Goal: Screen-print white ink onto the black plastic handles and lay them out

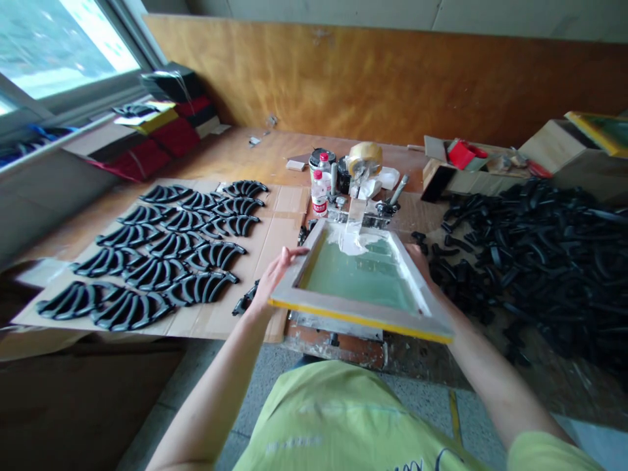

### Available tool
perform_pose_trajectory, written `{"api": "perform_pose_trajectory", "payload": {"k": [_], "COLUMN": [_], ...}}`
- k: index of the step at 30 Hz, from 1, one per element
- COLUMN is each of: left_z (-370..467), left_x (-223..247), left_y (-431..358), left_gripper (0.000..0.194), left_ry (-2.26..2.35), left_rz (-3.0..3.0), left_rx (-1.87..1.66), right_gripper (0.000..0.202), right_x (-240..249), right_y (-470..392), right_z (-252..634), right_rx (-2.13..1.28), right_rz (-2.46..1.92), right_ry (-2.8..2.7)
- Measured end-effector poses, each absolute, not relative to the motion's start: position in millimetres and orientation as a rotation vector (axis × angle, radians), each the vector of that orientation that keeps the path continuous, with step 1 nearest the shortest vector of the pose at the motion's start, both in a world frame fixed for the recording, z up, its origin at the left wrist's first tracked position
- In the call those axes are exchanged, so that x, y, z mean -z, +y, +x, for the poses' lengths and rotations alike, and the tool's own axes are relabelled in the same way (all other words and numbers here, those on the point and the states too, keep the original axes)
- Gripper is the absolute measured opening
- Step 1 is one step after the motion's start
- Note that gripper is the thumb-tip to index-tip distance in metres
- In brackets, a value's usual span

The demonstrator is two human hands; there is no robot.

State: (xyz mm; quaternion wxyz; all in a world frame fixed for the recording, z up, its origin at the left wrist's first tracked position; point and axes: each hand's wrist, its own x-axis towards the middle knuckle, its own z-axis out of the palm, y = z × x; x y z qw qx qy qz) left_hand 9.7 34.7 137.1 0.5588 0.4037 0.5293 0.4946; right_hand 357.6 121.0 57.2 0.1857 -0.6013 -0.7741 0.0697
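A screen printing frame (363, 314) with a green mesh (360, 278) is tilted in front of me, its near edge yellow. White paste or ink lies on the far part of the mesh, below a pale strip at the frame's far side. My left hand (279, 273) grips the left side, fingers against the rail. On the opposite side, my right hand (419, 263) holds the right rail; most of its fingers are hidden behind the frame. A few black curved parts (246, 298) lie beside my left hand on the cardboard.
Rows of black curved handles (132, 307) cover the cardboard (267, 255) at left. A heap of black parts (549, 261) fills the right. Behind the frame stand red-capped bottles (319, 196), a tape roll (366, 157) and clamp hardware (387, 208). An open carton (458, 175) sits at back right.
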Motion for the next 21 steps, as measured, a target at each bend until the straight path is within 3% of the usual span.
{"api": "perform_pose_trajectory", "payload": {"k": [3, 6, 8, 12, 15, 21], "left_z": [0, -1, 0, 0, -1, 1], "left_x": [-84, -34, -13, 1, 2, 1], "left_y": [10, 3, 3, 4, 4, 3], "left_gripper": [0.072, 0.087, 0.084, 0.075, 0.071, 0.070], "left_ry": [1.320, 1.391, 1.448, 1.502, 1.526, 1.526], "left_rz": [0.904, 0.913, 0.944, 0.984, 0.996, 0.999], "left_rx": [-0.953, -0.916, -0.901, -0.862, -0.859, -0.880], "right_gripper": [0.033, 0.056, 0.049, 0.018, 0.017, 0.018], "right_x": [-77, -89, -91, -82, -72, -71], "right_y": [152, 181, 194, 190, 162, 119], "right_z": [353, 308, 276, 248, 255, 283], "right_rx": [-0.007, 0.061, 0.041, -0.081, -0.077, -0.159], "right_rz": [-1.705, -1.527, -1.507, -1.638, -1.569, -1.015], "right_ry": [-2.022, -2.175, -2.339, -2.551, -2.627, -2.847]}}
